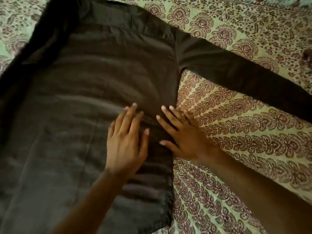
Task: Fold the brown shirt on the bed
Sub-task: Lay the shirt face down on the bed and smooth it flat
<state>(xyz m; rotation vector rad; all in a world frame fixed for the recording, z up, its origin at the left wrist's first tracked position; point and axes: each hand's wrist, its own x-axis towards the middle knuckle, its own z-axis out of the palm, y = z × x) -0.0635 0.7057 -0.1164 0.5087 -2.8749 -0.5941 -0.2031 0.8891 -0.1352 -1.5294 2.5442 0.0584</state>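
Pretty dim, warm indoor light on my feed, no glare anywhere. The brown shirt [87, 92] looks smeared with motion blur, wrinkles going streaky. Its far left edge sinks into near-black shadow. Bedsheet [236, 132] print right of the shirt stays sharper, bending toward the corners.

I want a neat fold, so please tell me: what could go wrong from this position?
The brown shirt shows ripples near the left hand; folding now may press them in as creases. The right hand lies half on the patterned bedsheet, so it may drag the side edge crooked. The sleeve lies spread out and could bunch if forgotten.
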